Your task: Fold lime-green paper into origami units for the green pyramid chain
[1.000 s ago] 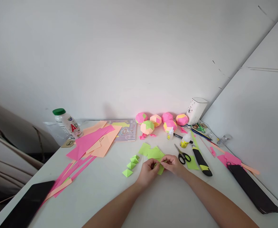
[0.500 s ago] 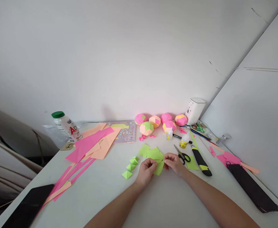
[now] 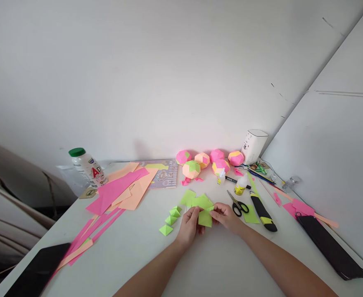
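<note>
Between both hands is a green paper square (image 3: 205, 218), its upper edge bent over in a fold. My left hand (image 3: 189, 225) pinches its left side, with some fingers behind it. On the opposite side, my right hand (image 3: 226, 216) grips the upper right corner between thumb and fingers. Just beyond the hands lie several loose green paper squares (image 3: 188, 198) that overlap. Left of my left hand, small folded green paper pieces (image 3: 170, 220) sit in a slanting row. Black-handled scissors (image 3: 238, 205) rest to the right of my right hand, partly over another green sheet (image 3: 252, 215).
Two glue bottles (image 3: 240, 185), a yellow-black utility knife (image 3: 263, 212) and a black case (image 3: 331, 247) are on the right. Several faceted paper balls (image 3: 191, 169) line the wall. Pink and peach sheets (image 3: 115, 192), a white bottle (image 3: 88, 167) and a black tablet (image 3: 37, 270) occupy the left.
The green paper square has turned to face me more squarely, and its top fold shows. My left fingers have moved from its front to its left edge.
</note>
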`<state>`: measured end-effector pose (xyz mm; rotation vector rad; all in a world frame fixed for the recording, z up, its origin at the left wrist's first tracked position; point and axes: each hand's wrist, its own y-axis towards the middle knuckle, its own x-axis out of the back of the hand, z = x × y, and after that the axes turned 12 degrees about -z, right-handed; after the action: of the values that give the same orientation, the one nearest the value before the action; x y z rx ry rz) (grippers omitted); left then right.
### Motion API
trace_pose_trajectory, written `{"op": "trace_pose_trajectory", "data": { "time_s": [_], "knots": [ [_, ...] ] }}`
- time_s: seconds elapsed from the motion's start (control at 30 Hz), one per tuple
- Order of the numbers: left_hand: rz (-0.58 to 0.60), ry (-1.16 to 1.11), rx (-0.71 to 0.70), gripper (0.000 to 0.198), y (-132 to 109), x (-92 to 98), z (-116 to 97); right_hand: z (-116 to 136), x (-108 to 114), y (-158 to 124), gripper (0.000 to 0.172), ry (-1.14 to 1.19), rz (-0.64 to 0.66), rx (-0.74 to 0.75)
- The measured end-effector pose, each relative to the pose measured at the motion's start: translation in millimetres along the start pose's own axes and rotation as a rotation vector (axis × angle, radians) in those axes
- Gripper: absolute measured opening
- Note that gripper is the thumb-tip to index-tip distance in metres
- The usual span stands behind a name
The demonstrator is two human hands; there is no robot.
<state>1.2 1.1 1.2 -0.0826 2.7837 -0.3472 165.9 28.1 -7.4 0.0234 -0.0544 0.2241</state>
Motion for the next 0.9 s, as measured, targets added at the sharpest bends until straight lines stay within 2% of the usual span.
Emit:
{"op": "trace_pose_trajectory", "data": {
  "time_s": [0.17,0.6,0.9],
  "knots": [
    [0.0,-0.014,0.025,0.033,-0.6,-0.8,-0.6,-1.8,-0.3,0.7,0.027,0.042,0.018,-0.035],
    [-0.006,-0.087,-0.024,0.034,1.1,-0.2,0.0,1.1,-1.5,0.6,0.028,0.056,0.011,-0.061],
    [0.159,-0.059,-0.042,0.039,-0.4,2.6,0.3,-3.8,1.4,1.9,0.027,-0.002,0.032,-0.021]
  ]
}}
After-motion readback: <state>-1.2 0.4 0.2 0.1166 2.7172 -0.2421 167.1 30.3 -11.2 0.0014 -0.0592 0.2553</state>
